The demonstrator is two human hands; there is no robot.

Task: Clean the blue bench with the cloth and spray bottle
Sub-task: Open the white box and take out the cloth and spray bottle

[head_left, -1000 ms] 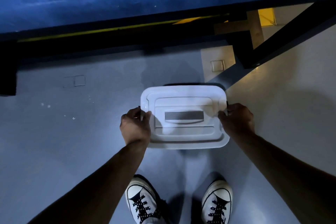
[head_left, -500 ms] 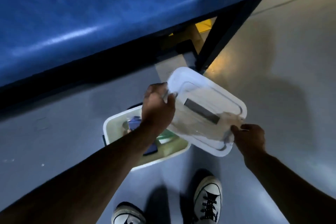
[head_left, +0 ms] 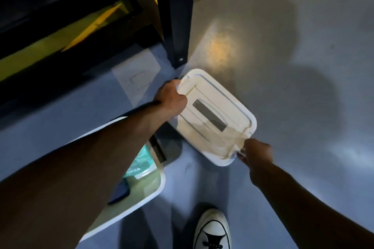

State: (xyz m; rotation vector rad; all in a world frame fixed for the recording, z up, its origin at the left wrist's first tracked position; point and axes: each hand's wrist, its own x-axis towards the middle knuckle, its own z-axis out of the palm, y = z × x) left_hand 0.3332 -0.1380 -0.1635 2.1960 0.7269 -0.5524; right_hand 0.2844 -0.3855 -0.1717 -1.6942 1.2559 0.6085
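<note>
I hold a white plastic lid (head_left: 216,116) with both hands, low over the grey floor to the right of its box. My left hand (head_left: 170,99) grips the lid's far left corner and my right hand (head_left: 256,152) grips its near right corner. The open white box (head_left: 159,180) stands on the floor at lower left, mostly hidden by my left forearm. Inside it I see a teal plastic-wrapped item (head_left: 141,159) and something dark blue (head_left: 121,192). The bench's black leg (head_left: 179,16) stands just beyond the lid. Its blue top is out of view.
Yellow and black framing (head_left: 91,24) runs under the bench at upper left. A pale floor plate (head_left: 137,79) lies beside the leg. My right shoe (head_left: 212,230) is at the bottom edge. Grey floor (head_left: 293,66) stretches to the right.
The lid came off the box and moved right and down toward the floor. My view swung right, so the bench top left the frame and the box slid to the lower left.
</note>
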